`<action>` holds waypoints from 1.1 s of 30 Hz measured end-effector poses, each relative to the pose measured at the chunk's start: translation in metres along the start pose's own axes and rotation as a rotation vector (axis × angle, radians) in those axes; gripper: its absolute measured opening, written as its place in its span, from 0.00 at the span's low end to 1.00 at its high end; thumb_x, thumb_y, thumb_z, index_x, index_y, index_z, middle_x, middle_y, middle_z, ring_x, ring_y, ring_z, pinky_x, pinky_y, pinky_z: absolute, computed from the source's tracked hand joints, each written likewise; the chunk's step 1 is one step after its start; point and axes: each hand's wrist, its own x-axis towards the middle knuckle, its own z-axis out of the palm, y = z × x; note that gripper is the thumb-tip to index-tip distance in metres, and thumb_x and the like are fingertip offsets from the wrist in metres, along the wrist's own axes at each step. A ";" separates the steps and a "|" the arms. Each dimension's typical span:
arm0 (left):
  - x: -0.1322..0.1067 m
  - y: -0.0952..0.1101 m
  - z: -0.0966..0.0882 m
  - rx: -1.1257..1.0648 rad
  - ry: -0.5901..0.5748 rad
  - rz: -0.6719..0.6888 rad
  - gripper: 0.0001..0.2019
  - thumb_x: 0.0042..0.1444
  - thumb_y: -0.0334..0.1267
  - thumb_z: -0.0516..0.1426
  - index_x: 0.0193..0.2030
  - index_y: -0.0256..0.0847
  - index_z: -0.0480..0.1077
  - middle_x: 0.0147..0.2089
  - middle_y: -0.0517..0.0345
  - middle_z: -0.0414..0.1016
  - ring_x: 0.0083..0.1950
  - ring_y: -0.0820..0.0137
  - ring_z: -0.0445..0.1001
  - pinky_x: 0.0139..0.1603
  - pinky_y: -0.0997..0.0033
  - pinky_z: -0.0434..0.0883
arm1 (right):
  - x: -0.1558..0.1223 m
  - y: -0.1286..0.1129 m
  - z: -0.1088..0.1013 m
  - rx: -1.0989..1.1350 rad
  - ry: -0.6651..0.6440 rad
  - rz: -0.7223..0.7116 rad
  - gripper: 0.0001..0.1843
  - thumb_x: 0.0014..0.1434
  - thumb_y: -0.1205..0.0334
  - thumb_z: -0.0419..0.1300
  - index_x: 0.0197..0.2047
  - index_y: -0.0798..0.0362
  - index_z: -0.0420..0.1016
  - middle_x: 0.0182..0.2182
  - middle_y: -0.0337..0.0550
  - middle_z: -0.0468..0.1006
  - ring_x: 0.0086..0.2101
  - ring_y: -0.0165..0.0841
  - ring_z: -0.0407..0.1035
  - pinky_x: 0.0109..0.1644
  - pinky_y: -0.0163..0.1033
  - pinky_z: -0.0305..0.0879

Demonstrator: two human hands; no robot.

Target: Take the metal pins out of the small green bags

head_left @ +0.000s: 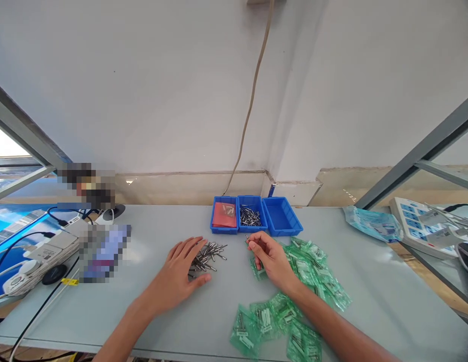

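Note:
My left hand (pixel 186 269) lies with its fingers spread at the left side of a pile of slim metal pins (pixel 211 256) on the table, partly covering them. My right hand (pixel 270 256) is closed in a pinch just in front of the middle blue bin. Something small and dark shows at its fingertips, too small to name. Under and beside that hand lie several green plastic bags (pixel 307 269) with small parts inside. More green bags (pixel 266 319) are spread near the front edge, left of my right forearm.
Three blue bins stand at the back: one with red packets (pixel 224 216), one with small metal parts (pixel 250 216), and a bare one (pixel 281 216). Power strips (pixel 416 221) flank the table; a blue plastic packet (pixel 371 223) lies at right. Cables (pixel 41 306) run along the left.

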 end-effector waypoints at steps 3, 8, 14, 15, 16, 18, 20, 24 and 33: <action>-0.027 -0.005 0.013 0.079 0.008 -0.034 0.45 0.65 0.60 0.59 0.81 0.52 0.41 0.79 0.49 0.52 0.77 0.47 0.54 0.75 0.40 0.57 | 0.000 0.001 0.000 -0.001 -0.017 -0.002 0.18 0.67 0.42 0.60 0.45 0.49 0.73 0.35 0.37 0.71 0.23 0.26 0.61 0.23 0.33 0.64; -0.031 0.002 0.036 0.099 0.042 -0.046 0.49 0.63 0.63 0.58 0.81 0.48 0.38 0.80 0.46 0.47 0.79 0.43 0.49 0.76 0.34 0.53 | -0.001 0.002 0.001 -0.028 -0.032 0.002 0.19 0.66 0.41 0.60 0.44 0.49 0.72 0.34 0.37 0.71 0.22 0.26 0.61 0.23 0.33 0.64; 0.011 0.019 0.042 -0.025 0.046 0.012 0.41 0.66 0.60 0.58 0.78 0.47 0.49 0.76 0.43 0.55 0.77 0.46 0.53 0.76 0.36 0.54 | 0.001 0.003 0.001 -0.039 -0.016 -0.012 0.21 0.66 0.40 0.61 0.45 0.50 0.72 0.33 0.36 0.71 0.22 0.26 0.61 0.23 0.33 0.63; 0.018 0.020 0.043 -0.047 0.043 0.025 0.39 0.66 0.59 0.58 0.77 0.46 0.52 0.75 0.43 0.57 0.76 0.47 0.55 0.76 0.36 0.55 | 0.001 0.003 0.000 -0.043 -0.009 -0.017 0.20 0.66 0.40 0.60 0.45 0.50 0.72 0.32 0.36 0.71 0.22 0.26 0.62 0.23 0.33 0.62; 0.023 0.021 0.043 -0.070 0.050 0.031 0.37 0.66 0.59 0.59 0.75 0.46 0.56 0.72 0.42 0.60 0.75 0.47 0.57 0.75 0.36 0.57 | 0.002 0.003 -0.001 -0.046 -0.003 -0.021 0.20 0.67 0.40 0.60 0.45 0.50 0.72 0.32 0.36 0.71 0.22 0.26 0.62 0.23 0.34 0.63; 0.032 0.023 0.044 -0.121 0.064 0.040 0.32 0.66 0.57 0.59 0.71 0.46 0.62 0.68 0.42 0.64 0.72 0.48 0.61 0.72 0.40 0.64 | 0.002 0.003 -0.003 -0.045 0.004 -0.028 0.20 0.67 0.40 0.60 0.45 0.49 0.72 0.32 0.37 0.72 0.22 0.27 0.62 0.23 0.34 0.63; 0.037 0.024 0.045 -0.157 0.078 0.042 0.27 0.67 0.54 0.59 0.67 0.46 0.65 0.66 0.43 0.65 0.70 0.50 0.63 0.69 0.44 0.68 | 0.002 0.002 -0.004 -0.038 0.008 -0.031 0.21 0.66 0.39 0.60 0.45 0.49 0.73 0.34 0.38 0.73 0.22 0.27 0.63 0.24 0.35 0.65; 0.042 0.026 0.046 -0.186 0.103 0.034 0.16 0.70 0.45 0.57 0.61 0.46 0.68 0.63 0.46 0.67 0.68 0.53 0.64 0.67 0.47 0.71 | 0.002 0.000 -0.003 -0.024 0.017 -0.021 0.21 0.65 0.39 0.61 0.44 0.49 0.73 0.34 0.37 0.73 0.21 0.26 0.62 0.23 0.34 0.64; 0.045 0.031 0.048 -0.236 0.106 0.008 0.07 0.71 0.35 0.53 0.53 0.46 0.69 0.59 0.49 0.68 0.64 0.57 0.64 0.66 0.50 0.69 | 0.003 0.003 0.001 -0.002 -0.014 0.005 0.19 0.65 0.41 0.62 0.43 0.50 0.74 0.31 0.35 0.70 0.20 0.25 0.60 0.22 0.32 0.61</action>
